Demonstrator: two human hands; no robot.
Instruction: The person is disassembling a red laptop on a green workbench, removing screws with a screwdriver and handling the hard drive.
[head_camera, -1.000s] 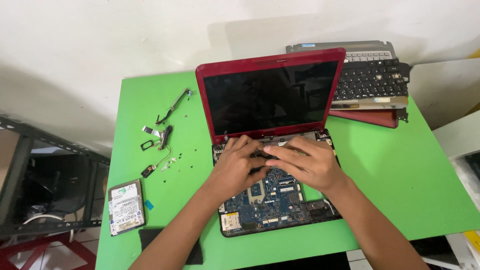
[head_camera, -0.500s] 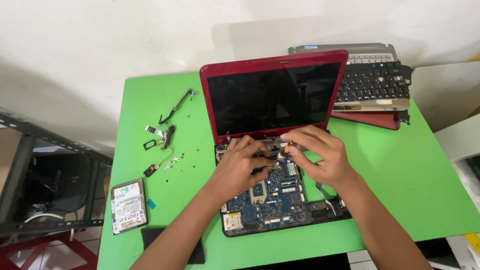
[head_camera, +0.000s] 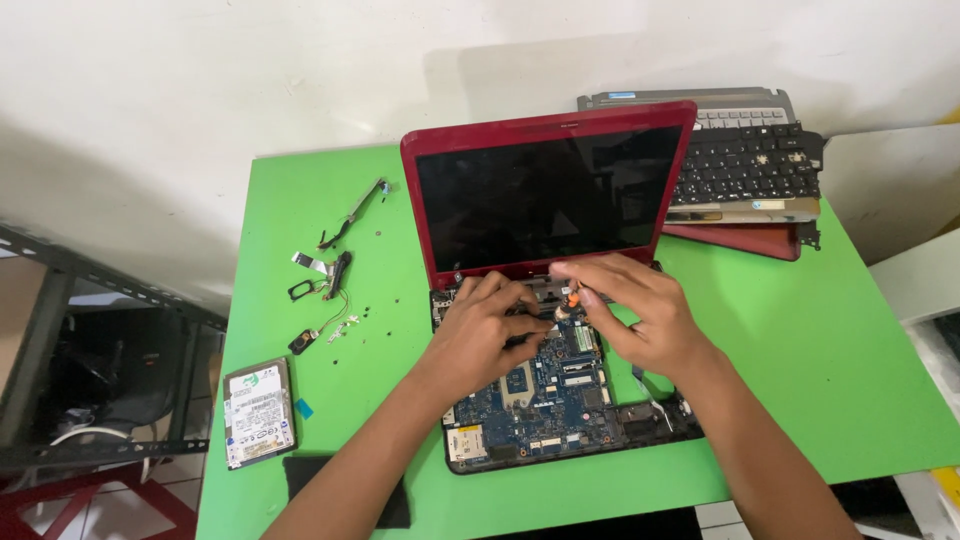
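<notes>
Both hands work at the hinge edge of an opened red laptop (head_camera: 548, 190) at the centre of the green worktop (head_camera: 800, 330); the left hand (head_camera: 480, 335) rests curled on the bare blue motherboard (head_camera: 545, 400); the right hand (head_camera: 640, 315) pinches a small orange-tipped part (head_camera: 573, 297). I judge the board stiff but fragile, best held by its edges; a hard drive (head_camera: 258, 412) lies at 8 o'clock.

We are looking at electronics repair workshop: opened red laptop (head_camera: 540, 250) baring blue circuit board (head_camera: 550, 400), loose silver hard drive (head_camera: 258, 412), detached black keyboard (head_camera: 745, 165) lying on bright green table (head_camera: 800, 350).
</notes>
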